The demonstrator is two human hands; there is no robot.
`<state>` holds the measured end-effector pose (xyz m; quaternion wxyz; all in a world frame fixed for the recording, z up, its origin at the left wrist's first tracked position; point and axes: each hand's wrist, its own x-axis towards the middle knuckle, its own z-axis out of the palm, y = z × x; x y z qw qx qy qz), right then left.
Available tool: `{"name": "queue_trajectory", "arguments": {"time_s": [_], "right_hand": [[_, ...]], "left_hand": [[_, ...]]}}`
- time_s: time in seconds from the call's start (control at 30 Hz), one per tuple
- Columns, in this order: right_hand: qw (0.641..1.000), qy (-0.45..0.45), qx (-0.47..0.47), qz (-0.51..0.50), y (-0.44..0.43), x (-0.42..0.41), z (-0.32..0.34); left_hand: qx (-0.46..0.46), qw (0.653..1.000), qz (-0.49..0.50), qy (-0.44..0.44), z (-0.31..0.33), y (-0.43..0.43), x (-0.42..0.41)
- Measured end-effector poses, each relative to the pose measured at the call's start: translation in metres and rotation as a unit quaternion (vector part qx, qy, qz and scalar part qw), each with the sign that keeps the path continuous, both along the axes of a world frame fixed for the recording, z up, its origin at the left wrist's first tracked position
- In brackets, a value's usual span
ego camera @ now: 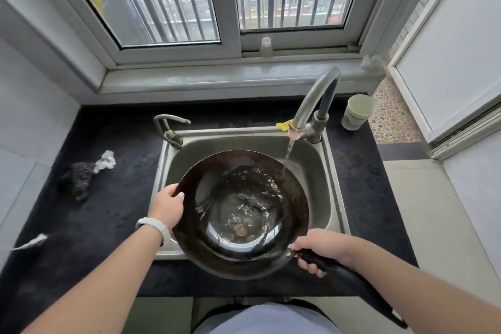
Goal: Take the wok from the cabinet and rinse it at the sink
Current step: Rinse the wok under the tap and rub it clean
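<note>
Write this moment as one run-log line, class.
step: rinsing | wok: held over sink, water pooled inside | left hand: grips rim | right hand: grips handle | faucet: running onto far rim

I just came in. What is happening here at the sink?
A person is rinsing a wok over the steel sink. The left hand grips the wok's rim, and the right hand holds its black handle. The faucet is running, and the stream lands on the wok's far right side. Water has collected in the bottom, with some residue visible.
</note>
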<state>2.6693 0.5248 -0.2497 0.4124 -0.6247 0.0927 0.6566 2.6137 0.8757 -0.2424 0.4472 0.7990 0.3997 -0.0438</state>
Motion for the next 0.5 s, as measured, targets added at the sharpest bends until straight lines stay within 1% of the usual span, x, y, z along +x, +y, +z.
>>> {"name": "queue_trajectory", "arguments": {"time_s": [0.2, 0.3, 0.4, 0.5], "right_hand": [[0.998, -0.010, -0.007, 0.058, 0.013, 0.023, -0.023], [0.995, -0.047, 0.002, 0.086, 0.020, 0.032, -0.029], [0.993, -0.081, 0.011, 0.089, 0.027, 0.040, -0.032], [0.987, -0.125, 0.023, 0.101, 0.035, 0.049, -0.034]], "left_hand": [[0.024, 0.998, 0.041, -0.027, 0.013, 0.002, -0.011], [0.036, 0.996, 0.060, -0.055, 0.019, -0.002, -0.016], [0.035, 0.992, 0.082, -0.090, 0.023, -0.003, -0.019], [0.043, 0.988, 0.099, -0.106, 0.025, -0.003, -0.022]]}}
